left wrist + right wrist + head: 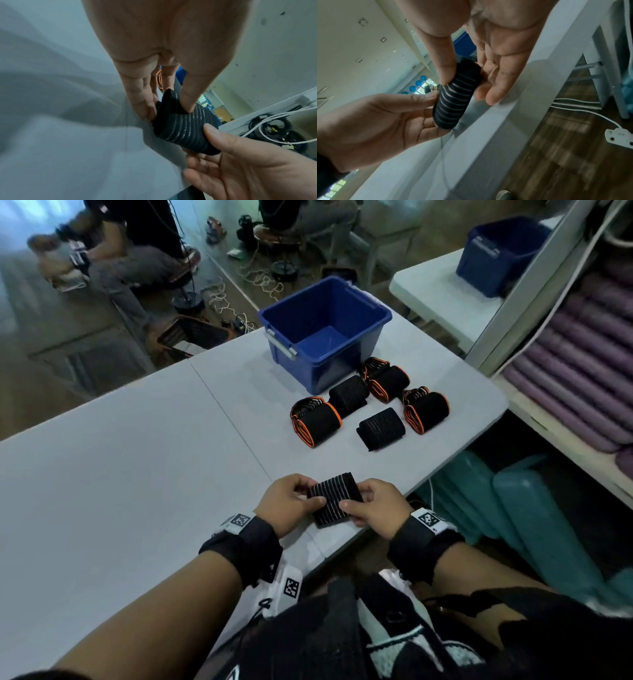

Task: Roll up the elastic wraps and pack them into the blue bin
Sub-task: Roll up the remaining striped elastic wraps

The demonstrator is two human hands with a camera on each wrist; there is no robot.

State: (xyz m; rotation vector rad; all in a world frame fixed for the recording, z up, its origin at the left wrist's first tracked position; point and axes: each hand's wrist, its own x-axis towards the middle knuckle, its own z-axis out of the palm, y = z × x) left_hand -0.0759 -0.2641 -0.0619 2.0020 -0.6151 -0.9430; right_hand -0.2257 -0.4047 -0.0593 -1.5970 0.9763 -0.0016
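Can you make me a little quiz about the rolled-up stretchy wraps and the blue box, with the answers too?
1. How many rolled wraps lie on the table next to the blue bin?
2. True or false: the blue bin already has wraps in it.
3. Which hand holds the striped black wrap? A) only the left hand B) only the right hand C) both

Key
1. Five: three with orange edges and two plain black.
2. False; what shows of its inside is bare.
3. C; each hand pinches one end, above the table's near edge.
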